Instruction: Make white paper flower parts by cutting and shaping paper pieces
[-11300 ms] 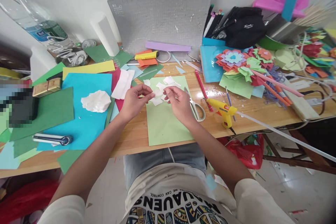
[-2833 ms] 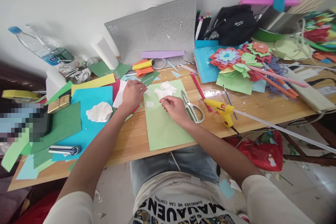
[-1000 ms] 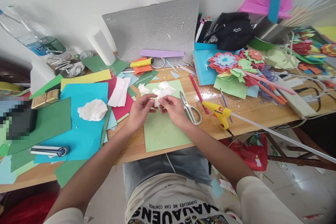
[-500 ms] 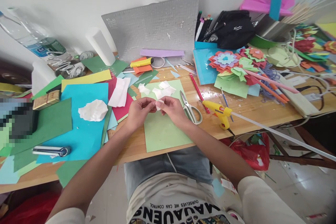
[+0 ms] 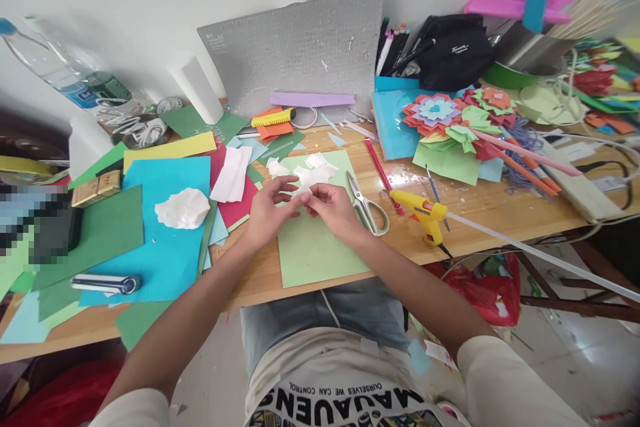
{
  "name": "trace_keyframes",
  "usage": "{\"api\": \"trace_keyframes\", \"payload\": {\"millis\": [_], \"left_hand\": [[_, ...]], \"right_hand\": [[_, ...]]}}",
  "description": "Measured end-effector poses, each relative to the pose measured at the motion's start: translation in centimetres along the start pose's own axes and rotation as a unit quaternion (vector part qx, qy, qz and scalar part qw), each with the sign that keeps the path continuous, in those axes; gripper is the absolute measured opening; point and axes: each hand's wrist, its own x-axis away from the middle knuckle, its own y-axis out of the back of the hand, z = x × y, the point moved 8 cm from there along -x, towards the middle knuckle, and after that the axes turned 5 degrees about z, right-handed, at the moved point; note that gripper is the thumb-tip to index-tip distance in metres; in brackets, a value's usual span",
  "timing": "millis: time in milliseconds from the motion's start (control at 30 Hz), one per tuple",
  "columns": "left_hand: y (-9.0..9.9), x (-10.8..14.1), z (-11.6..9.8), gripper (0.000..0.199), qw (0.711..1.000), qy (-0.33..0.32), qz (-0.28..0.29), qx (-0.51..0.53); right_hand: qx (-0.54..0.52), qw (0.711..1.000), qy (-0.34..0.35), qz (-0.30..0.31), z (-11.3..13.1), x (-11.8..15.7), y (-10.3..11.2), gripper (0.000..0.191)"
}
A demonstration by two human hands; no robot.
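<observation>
My left hand (image 5: 273,209) and my right hand (image 5: 331,208) meet above a light green sheet (image 5: 320,260). Between the fingertips is a small piece of white paper (image 5: 302,192), mostly hidden. The right fingers pinch it. The left fingers are spread apart, with the thumb reaching to the right fingertips. Several white paper scraps (image 5: 318,169) lie just beyond the hands on the green sheet. Scissors (image 5: 369,207) with pale handles rest at its right edge.
A yellow glue gun (image 5: 423,210) and a red pen-like stick (image 5: 384,175) are on the right. Paper flowers (image 5: 434,113) stand farther back. Crumpled white paper (image 5: 183,208) and a stapler (image 5: 107,283) lie left. A grey cutting mat (image 5: 300,47) leans on the wall.
The left fingers have opened and lifted off the white piece, which stays at the right fingertips. The whole view has shifted slightly.
</observation>
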Motion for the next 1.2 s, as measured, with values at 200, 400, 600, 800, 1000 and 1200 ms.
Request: {"api": "trace_keyframes", "payload": {"millis": [200, 400, 600, 800, 1000, 1200], "left_hand": [[0.7, 0.0, 0.0, 0.036, 0.997, -0.029, -0.054, -0.049], [0.8, -0.4, 0.6, 0.039, 0.999, 0.025, -0.026, 0.034], [0.8, -0.4, 0.9, 0.036, 0.994, 0.064, -0.024, 0.091], [1.0, -0.4, 1.1, 0.038, 0.990, 0.085, -0.043, 0.104], [1.4, -0.5, 1.0, 0.038, 0.992, 0.066, -0.059, 0.089], [4.8, -1.2, -0.5, 0.033, 0.987, -0.008, -0.154, -0.050]], "right_hand": [[0.003, 1.000, -0.005, 0.000, -0.3, -0.1, 0.0, 0.033], [0.003, 1.000, -0.004, -0.004, -0.2, -0.2, 0.1, 0.030], [0.002, 1.000, -0.007, -0.011, -0.2, -0.2, 0.1, 0.030], [-0.006, 0.999, -0.015, -0.028, -0.3, -0.2, 0.5, 0.032], [-0.013, 0.999, -0.015, -0.042, -0.1, -0.1, 0.8, 0.034], [-0.012, 0.998, -0.010, -0.064, -0.3, -0.2, 1.2, 0.035]]}}
